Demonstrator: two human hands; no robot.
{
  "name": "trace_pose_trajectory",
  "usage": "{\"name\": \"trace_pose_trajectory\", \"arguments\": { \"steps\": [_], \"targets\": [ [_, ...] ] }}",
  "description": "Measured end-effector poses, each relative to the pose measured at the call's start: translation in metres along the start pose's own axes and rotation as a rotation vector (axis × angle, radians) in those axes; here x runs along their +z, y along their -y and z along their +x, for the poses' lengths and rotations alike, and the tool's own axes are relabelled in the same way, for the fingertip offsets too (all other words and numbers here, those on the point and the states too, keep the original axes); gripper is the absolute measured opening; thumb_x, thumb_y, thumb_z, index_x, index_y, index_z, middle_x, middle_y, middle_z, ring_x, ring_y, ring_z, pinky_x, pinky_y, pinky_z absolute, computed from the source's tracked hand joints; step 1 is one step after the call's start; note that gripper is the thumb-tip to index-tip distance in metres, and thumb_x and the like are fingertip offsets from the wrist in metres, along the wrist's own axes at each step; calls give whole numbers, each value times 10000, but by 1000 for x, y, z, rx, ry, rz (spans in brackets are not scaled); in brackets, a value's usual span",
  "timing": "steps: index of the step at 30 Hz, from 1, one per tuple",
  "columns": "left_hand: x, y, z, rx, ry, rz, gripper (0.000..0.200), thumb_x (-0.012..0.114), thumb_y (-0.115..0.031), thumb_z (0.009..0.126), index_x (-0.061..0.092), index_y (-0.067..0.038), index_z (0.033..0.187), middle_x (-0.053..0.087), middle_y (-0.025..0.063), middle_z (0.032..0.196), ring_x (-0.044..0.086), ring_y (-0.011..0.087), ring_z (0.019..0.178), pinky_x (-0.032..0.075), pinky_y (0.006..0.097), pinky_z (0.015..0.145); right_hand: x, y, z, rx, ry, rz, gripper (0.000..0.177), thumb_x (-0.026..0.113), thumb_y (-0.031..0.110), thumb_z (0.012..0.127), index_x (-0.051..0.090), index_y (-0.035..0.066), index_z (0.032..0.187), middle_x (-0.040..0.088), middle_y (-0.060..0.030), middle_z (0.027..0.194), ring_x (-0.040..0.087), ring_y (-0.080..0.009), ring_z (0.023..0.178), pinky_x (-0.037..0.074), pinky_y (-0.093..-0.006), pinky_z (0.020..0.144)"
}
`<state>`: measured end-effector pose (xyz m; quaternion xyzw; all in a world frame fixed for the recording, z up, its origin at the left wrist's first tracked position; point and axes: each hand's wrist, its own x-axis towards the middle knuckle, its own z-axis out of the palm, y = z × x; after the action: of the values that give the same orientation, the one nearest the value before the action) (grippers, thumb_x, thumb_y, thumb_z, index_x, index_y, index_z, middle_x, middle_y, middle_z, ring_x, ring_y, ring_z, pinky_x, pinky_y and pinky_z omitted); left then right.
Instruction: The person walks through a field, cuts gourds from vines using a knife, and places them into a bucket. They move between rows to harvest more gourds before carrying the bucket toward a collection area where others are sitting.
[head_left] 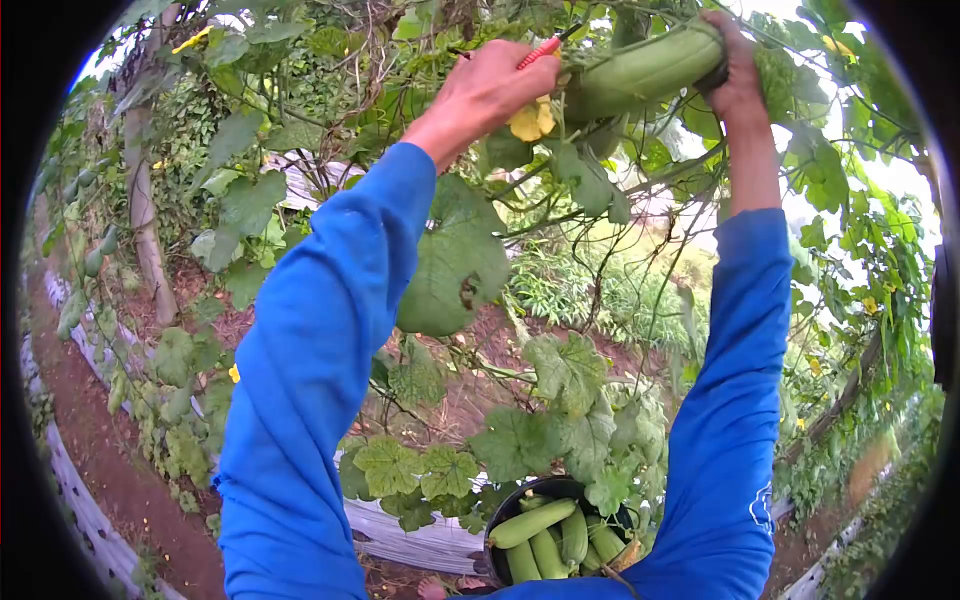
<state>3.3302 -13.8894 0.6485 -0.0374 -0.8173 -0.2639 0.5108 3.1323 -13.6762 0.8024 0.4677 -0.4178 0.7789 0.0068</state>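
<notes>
High among the vines, my right hand point(738, 75) is wrapped round the blunt end of a big green luffa gourd point(645, 72), which lies nearly level. My left hand point(492, 88) is closed on a small tool with a red ridged handle point(540, 53); its dark tip points up and right toward the gourd's other end. Leaves and my fingers hide most of that tool. Just beneath my left hand is a yellow flower point(532, 120), close to the gourd.
Below, between my arms, a black bucket point(493, 545) holds several picked green gourds point(533, 523). Large leaves point(455, 262) and tangled stems hang in front of me. A wooden post point(143, 200) stands at left, beside bare soil and plastic-covered beds point(75, 500).
</notes>
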Motion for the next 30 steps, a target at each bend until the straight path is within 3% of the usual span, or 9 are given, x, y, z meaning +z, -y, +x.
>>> {"name": "trace_pose_trajectory", "arguments": {
  "steps": [3,7,9,11,16,19,21,27,30],
  "targets": [
    [-5,-4,-3,-2,15,59,447,495,-474,825,621,-53,745,608,135,652,598,288,662,446,446,674,-4,26,-27,-133,13,57,268,742,224,804,634,62,990,679,-72,886,677,-225,814,588,-381,809],
    [-10,-43,-24,188,-241,19,417,513,-431,930,607,-38,826,515,68,609,494,155,577,371,362,544,-24,11,-79,-91,135,97,298,741,207,802,621,34,1013,678,-122,913,675,-244,841,587,-399,817],
    [-7,-65,-47,265,-303,-98,321,537,-354,905,589,-48,823,560,117,595,563,264,555,438,415,556,-18,1,-114,37,168,180,341,754,208,786,607,25,1033,661,-166,917,668,-295,850,586,-435,819],
    [2,-69,-67,291,-289,-112,307,550,-344,918,589,-50,839,558,106,589,558,250,543,433,406,542,-7,-3,-162,-116,-63,112,348,763,195,759,584,31,1009,619,-198,925,646,-341,866,576,-481,822],
    [14,-48,-83,295,-377,-247,339,543,-362,970,596,-59,829,530,50,574,512,145,518,385,328,491,-42,9,-214,32,1,256,394,720,278,789,520,-20,952,518,-176,934,594,-235,788,586,-330,655],
    [17,-31,-104,143,-299,-323,345,534,-349,979,587,-55,808,487,-2,580,441,104,519,327,298,468,-49,16,-239,151,107,498,458,652,301,843,464,-102,951,447,-146,912,523,-196,736,543,-294,602],
    [28,-31,-132,38,-254,-410,344,530,-354,983,612,-49,846,421,-44,601,381,75,550,287,273,484,-57,13,-259,84,134,388,486,633,309,863,422,-99,1023,430,-134,908,500,-184,735,510,-276,589],
    [60,-28,-238,-235,156,-439,366,477,-375,994,642,-55,1059,465,-60,681,335,6,531,220,176,470,-87,7,-339,502,250,30,514,612,334,871,385,-72,1088,415,-112,955,493,-159,727,498,-232,605],
    [73,-9,-277,-292,256,-390,365,480,-373,993,642,-55,1067,458,-59,677,331,5,535,218,182,471,-90,-26,-406,807,277,-272,489,629,364,813,465,-36,1041,533,-122,909,599,-185,579,541,-278,422]
  ]
}}
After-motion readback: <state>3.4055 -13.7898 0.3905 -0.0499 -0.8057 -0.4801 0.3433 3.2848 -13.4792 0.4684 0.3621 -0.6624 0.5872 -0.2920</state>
